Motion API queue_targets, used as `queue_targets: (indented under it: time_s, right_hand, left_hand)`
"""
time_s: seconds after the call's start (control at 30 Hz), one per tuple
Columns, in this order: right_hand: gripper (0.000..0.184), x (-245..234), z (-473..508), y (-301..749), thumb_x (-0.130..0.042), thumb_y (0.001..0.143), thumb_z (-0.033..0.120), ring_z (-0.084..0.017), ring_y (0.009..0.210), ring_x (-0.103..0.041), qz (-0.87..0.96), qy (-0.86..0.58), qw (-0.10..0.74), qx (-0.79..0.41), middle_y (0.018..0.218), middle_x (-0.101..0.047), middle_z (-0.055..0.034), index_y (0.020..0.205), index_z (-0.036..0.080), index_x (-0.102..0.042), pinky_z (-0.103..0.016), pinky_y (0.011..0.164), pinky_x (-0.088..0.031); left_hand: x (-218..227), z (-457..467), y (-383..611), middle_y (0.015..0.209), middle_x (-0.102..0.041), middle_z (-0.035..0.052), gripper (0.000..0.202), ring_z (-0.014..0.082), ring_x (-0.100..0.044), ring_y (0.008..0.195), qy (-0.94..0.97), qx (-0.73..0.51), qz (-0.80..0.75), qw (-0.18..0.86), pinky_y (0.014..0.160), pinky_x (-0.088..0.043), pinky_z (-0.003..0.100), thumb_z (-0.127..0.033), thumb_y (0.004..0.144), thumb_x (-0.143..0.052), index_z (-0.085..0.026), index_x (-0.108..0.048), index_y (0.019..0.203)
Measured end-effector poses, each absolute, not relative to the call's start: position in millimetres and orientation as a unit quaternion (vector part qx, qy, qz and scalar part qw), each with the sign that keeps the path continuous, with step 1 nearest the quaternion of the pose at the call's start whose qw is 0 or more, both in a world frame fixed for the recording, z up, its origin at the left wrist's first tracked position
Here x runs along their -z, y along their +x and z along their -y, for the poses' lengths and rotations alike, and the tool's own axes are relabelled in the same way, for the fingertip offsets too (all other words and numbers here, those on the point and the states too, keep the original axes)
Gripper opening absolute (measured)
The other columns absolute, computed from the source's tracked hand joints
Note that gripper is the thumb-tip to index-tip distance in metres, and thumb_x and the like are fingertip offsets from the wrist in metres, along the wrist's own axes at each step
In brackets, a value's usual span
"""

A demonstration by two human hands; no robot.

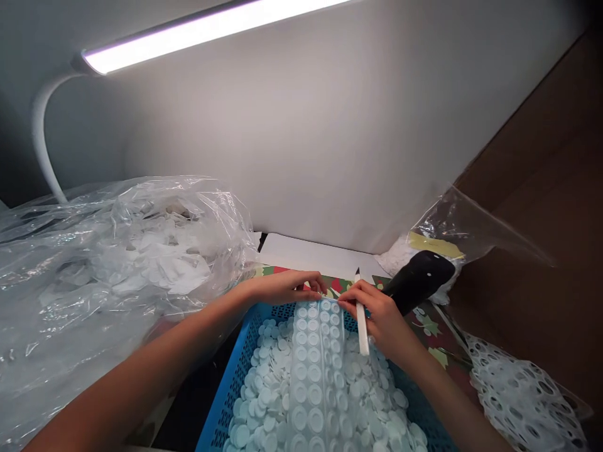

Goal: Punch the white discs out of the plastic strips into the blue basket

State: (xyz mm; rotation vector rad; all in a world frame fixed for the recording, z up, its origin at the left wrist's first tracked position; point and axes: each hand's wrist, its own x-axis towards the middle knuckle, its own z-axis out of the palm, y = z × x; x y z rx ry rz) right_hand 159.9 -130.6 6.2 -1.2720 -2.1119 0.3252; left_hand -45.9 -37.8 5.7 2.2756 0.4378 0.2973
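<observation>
A translucent molded sheet (306, 376) with rows of round white discs lies lengthwise over a blue plastic basket (232, 376). Loose round white discs (264, 402) fill the basket on both sides of it. My left hand (294, 287) is closed at the sheet's far edge, its thumb and fingertips pinching there. Close beside it, my right hand (374, 314) pinches the far right corner. Between its fingers my right hand also keeps a slim white stick-shaped tool (362, 333), dark pointed tip upward; its exact kind is unclear.
A big clear plastic bag (169, 251) of white pieces spreads over the left. Behind my right hand are a black rounded object (421, 279) and a clear bag (447, 220). Punched white sheet scraps (522, 389) lie at the right. A lit lamp (211, 31) hangs above.
</observation>
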Motion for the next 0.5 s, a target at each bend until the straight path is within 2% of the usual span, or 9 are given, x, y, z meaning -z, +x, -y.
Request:
queue_targets:
  time_s: [0.1,0.37,0.5]
  right_hand:
    - [0.017,-4.1,129.4,161.1,-0.043,0.085,0.025,-0.015,0.069,-0.052,0.787,-0.504,0.337,-0.117,0.078,-0.051,-0.0042,0.082,0.019,-0.058,-0.028,0.064,-0.044]
    - [0.02,-2.2,128.0,160.6,-0.042,0.086,0.028,-0.015,0.069,-0.051,0.787,-0.511,0.319,-0.133,0.076,-0.051,-0.0041,0.082,0.019,-0.059,-0.028,0.062,-0.042]
    - [0.02,1.2,127.4,162.1,-0.04,0.086,0.029,-0.014,0.067,-0.051,0.752,-0.532,0.376,-0.097,0.075,-0.052,-0.0031,0.08,0.018,-0.055,-0.028,0.065,-0.042]
  left_hand:
    - [-6.5,37.8,-45.0,0.111,-0.052,0.0033,0.036,0.0109,-0.048,0.088,0.903,-0.128,-0.128,0.389,0.071,-0.037,0.022,-0.025,0.085,-0.039,-0.029,-0.04,0.121]
    - [-9.8,37.8,-46.1,0.125,-0.046,-0.001,0.036,0.0108,-0.041,0.11,0.902,-0.058,-0.109,0.414,0.093,-0.03,0.025,-0.023,0.089,-0.028,-0.031,-0.04,0.122]
    - [-9.5,38.4,-46.8,0.127,-0.044,-0.0012,0.036,0.0107,-0.04,0.113,0.905,-0.038,-0.118,0.407,0.095,-0.028,0.025,-0.025,0.09,-0.026,-0.029,-0.041,0.122]
